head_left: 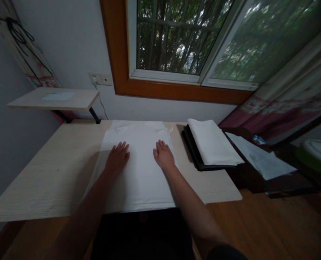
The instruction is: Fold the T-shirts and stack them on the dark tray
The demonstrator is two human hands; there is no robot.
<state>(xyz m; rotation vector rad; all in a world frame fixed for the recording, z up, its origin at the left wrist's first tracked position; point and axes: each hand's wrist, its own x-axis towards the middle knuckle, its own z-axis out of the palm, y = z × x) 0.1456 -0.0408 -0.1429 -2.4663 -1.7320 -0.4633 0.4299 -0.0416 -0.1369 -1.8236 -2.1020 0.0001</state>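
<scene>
A white garment, which looks like a T-shirt (141,173), lies spread over the desk from its back edge to its front edge. Its far corners are turned inward in small folds. My left hand (117,157) rests flat on the left side of the cloth, fingers stretched away from me. On the right side, my right hand (163,154) presses flat on the same cloth with its fingers together and straight. Neither hand grips anything. To the right sits a stack of folded clothes, a white one (214,142) on top of black ones (194,153).
A raised shelf (82,101) on black legs stands at the desk's (52,162) back left, with a paper (58,96) on it. Right of the desk, a sheet (260,157) lies on a dark surface near a green-sided container (316,159). A window is behind.
</scene>
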